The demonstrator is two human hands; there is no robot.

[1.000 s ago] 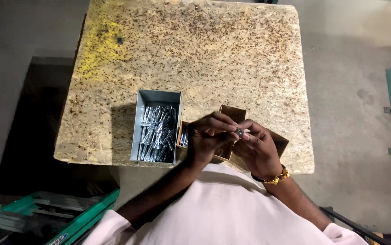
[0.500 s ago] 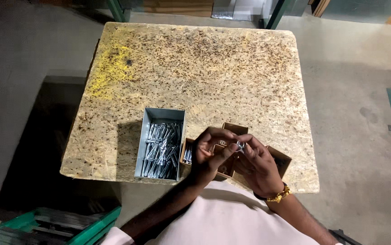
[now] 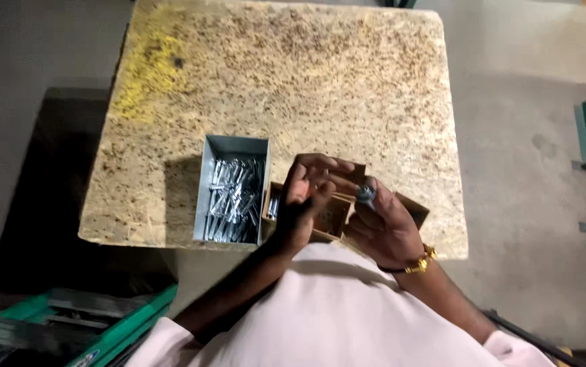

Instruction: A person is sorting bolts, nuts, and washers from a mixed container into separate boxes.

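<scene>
Silvery metal glints between the fingertips of the right hand [image 3: 382, 228]: a small grey metal fastener [image 3: 366, 194], too blurred to tell its exact kind, is pinched there with the fingers closed narrowly round it. The fastener hangs just above a shallow brown cardboard box [image 3: 337, 216] with open flaps, which sits at the near edge of a speckled tan stone-topped table [image 3: 293, 88]. The right wrist wears a gold-coloured bracelet [image 3: 421, 261]. The left hand [image 3: 306, 200] is raised just left of the fastener, over the same cardboard box, with its fingers loosely curled and spread and its palm turned toward the other hand; it holds nothing that can be made out, and its fingertips come close to the fastener without clearly touching it. Just left of the cardboard box, touching or nearly touching it, stands a grey rectangular metal tray [image 3: 233, 144] filled with a heap of thin shiny metal pins [image 3: 230, 200], lying lengthwise and crossed over one another. A few more silvery pieces show inside the cardboard box at its left side. Far from the box, at the table's far left corner, is a patch of yellow staining [image 3: 146, 78]. The person's pale pink sleeves and shirt [image 3: 333, 316] fill the lower part of the view. Below and left of the table, on the dark floor, lies a green metal frame [image 3: 68, 326].
</scene>
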